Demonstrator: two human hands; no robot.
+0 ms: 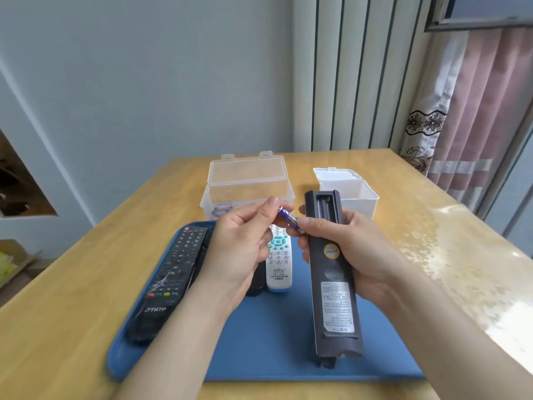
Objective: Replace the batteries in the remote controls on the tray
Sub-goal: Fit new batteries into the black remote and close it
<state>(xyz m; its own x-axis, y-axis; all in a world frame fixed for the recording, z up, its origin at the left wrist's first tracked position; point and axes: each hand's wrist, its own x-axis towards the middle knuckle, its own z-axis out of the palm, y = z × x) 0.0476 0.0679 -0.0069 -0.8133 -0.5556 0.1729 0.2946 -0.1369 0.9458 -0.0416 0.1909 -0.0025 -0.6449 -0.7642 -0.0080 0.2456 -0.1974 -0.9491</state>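
Middle remote (255,285) largely behind left hand (239,246)

Black remote (164,284): seemingly "THTF"; other labels unreadable

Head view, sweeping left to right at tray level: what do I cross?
Black remote → left hand → purple battery pinched in its fingers → dark grey remote, back up with its battery bay open → right hand holding it.

Table (86,298): light wooden top under a glossy clear cover, with glare along its right side.
Wall (144,82): plain pale blue-grey, behind the table.
Slatted panel (360,82): cream vertical strips with dark gaps.
Curtain (484,111): pink, pleated, with a black floral lace edge.
Cardboard box (14,261): on the floor at far left.
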